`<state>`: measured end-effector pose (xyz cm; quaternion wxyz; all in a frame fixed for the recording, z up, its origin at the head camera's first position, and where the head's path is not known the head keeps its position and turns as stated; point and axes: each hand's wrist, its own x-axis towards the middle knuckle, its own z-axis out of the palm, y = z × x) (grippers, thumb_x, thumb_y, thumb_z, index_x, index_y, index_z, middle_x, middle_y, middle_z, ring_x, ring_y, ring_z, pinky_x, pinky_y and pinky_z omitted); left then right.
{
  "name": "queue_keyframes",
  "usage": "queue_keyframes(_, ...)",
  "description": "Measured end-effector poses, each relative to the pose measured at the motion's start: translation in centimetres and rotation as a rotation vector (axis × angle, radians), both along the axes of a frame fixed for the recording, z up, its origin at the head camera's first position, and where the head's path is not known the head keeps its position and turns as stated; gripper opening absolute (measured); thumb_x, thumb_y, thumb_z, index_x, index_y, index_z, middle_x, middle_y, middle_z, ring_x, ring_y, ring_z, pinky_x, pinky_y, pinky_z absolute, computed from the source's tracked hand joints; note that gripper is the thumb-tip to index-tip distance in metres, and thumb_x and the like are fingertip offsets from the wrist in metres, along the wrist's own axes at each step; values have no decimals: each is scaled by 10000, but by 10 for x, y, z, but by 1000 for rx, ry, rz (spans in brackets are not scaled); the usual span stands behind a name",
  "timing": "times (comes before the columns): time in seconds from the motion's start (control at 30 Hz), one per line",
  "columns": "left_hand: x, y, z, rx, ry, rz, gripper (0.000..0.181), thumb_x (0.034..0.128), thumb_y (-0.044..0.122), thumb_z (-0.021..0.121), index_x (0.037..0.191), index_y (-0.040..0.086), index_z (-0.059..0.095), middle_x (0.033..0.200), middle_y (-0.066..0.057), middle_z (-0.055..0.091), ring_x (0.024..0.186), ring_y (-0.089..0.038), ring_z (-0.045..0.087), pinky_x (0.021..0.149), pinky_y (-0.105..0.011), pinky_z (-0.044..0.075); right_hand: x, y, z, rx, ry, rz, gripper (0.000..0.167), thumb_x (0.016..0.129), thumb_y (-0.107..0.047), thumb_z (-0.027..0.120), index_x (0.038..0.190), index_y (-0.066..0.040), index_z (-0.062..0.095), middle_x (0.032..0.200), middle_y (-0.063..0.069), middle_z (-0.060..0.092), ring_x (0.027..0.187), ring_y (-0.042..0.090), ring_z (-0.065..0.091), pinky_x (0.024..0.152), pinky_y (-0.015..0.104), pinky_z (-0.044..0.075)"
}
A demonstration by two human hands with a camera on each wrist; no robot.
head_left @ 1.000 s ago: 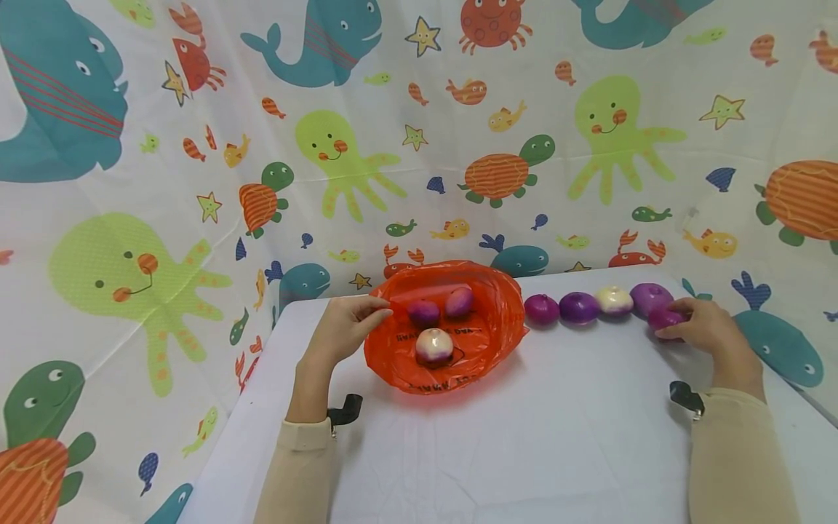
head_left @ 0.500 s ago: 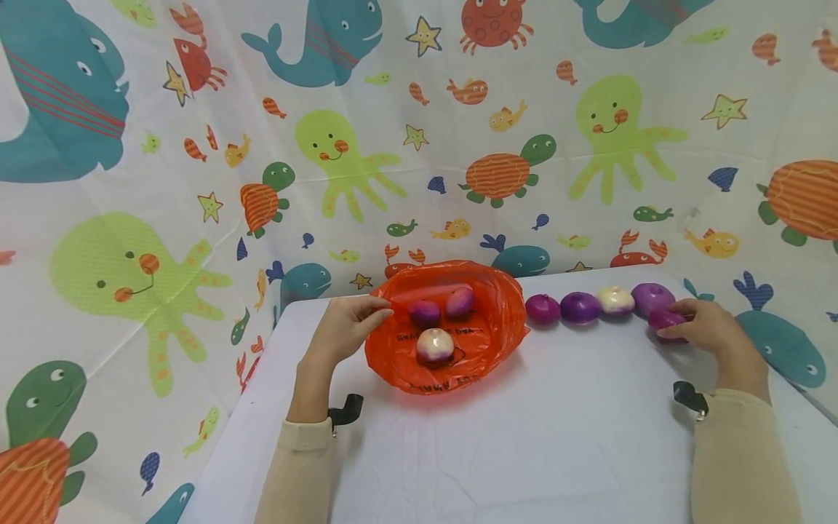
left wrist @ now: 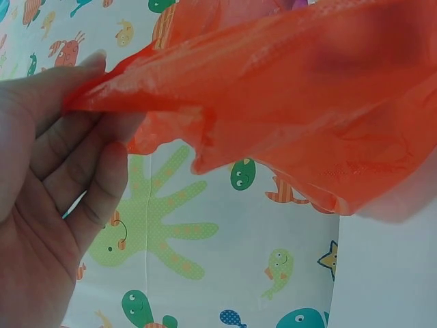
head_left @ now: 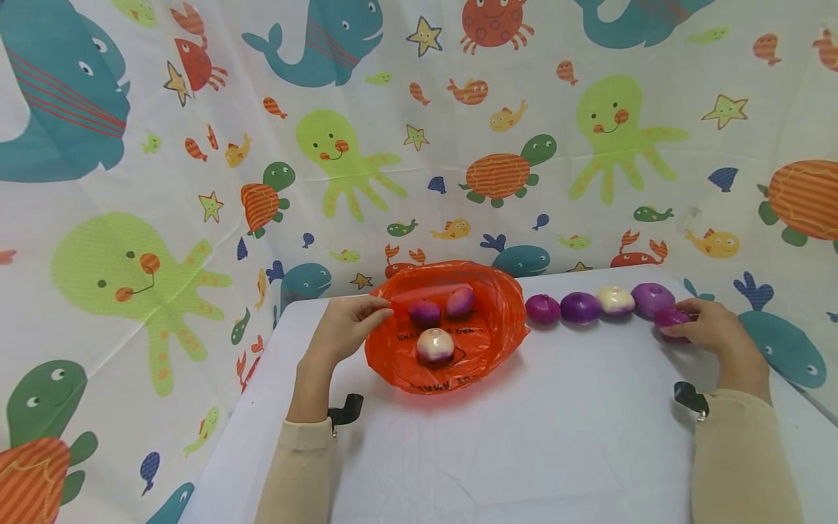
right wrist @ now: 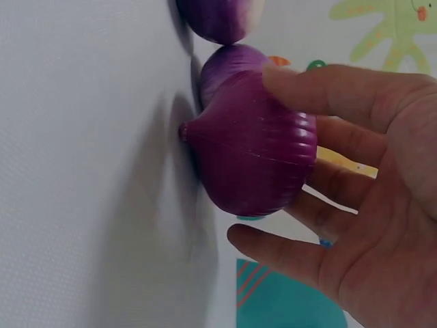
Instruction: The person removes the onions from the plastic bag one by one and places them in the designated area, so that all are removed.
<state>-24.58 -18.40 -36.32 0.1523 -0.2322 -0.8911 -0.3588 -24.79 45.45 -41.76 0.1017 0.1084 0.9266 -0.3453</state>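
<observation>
My left hand [head_left: 343,327] pinches the left rim of a red plastic bag [head_left: 386,367], which stands open on the table. In the left wrist view the bag's edge [left wrist: 273,89] lies between thumb and fingers of the hand [left wrist: 75,150]. Inside the bag are two purple onions [head_left: 424,313] and one white-and-purple onion [head_left: 435,346]. At the right, my right hand [head_left: 713,331] grips a purple onion [head_left: 671,324]; the right wrist view shows thumb and fingers of the hand [right wrist: 369,164] around that onion [right wrist: 249,147], its pointed tip facing left.
Left of the gripped onion, a row runs along the table's back: a magenta onion [head_left: 543,311], a dark purple one [head_left: 580,308], a white one [head_left: 615,300] and a larger purple one [head_left: 652,300]. A patterned curtain [head_left: 406,73] hangs behind the white table [head_left: 524,451].
The right hand and its onion have shifted very slightly to the right. The left hand and the bag stay in place.
</observation>
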Motion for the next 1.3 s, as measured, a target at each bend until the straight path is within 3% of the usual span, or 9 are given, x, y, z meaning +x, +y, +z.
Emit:
queue_keyframes(0.17, 1, 0, 0, 1, -3, 0, 183, 976, 254, 748, 1118, 156, 809, 921, 17, 769, 776, -153, 676, 745, -272, 625, 0, -2, 6, 27, -7, -2, 1215, 860, -716, 701, 1624, 26, 116, 1545, 464, 145, 1349, 688, 188, 978, 850, 320)
queue_keyframes(0.33, 1, 0, 1, -3, -7, 10, 189, 979, 258, 743, 1127, 161, 809, 919, 20, 766, 775, -158, 670, 738, -263, 620, -2, -11, 14, 76, 72, -24, 1179, 890, -785, 586, 1625, 24, 140, 1555, 463, 149, 1366, 691, 198, 986, 844, 331)
queue_keyframes(0.7, 1, 2, 1, -2, -11, -2, 183, 979, 258, 745, 1119, 160, 809, 913, 20, 761, 771, -163, 664, 733, -249, 613, -12, -60, 27, 123, 340, 52, 876, 1001, -608, 573, 1534, 55, 364, 1535, 428, 300, 1398, 658, 249, 1085, 816, 248)
queue_keyframes(0.93, 0, 2, 1, -6, -6, -5, 173, 976, 252, 749, 1107, 160, 811, 900, 24, 758, 763, -170, 659, 724, -251, 611, -18, -88, 31, 67, 450, 72, 836, 995, -549, 634, 1533, 41, 386, 1574, 380, 312, 1465, 605, 216, 1148, 778, 207)
queue_keyframes(1.13, -1, 2, 0, -7, -5, -12, 168, 972, 245, 753, 1105, 160, 813, 906, 29, 765, 764, -160, 664, 727, -247, 610, -27, -118, 30, 65, 604, 131, 719, 988, -450, 696, 1472, 33, 474, 1558, 343, 378, 1453, 569, 284, 1159, 752, 241)
queue_keyframes(1.3, -1, 2, 0, -10, -5, -7, 176, 975, 251, 750, 1114, 162, 812, 914, 29, 767, 772, -150, 674, 741, -256, 618, -26, -147, 31, 48, 659, 166, 676, 973, -397, 732, 1478, -11, 503, 1570, 272, 393, 1462, 507, 328, 1157, 733, 296)
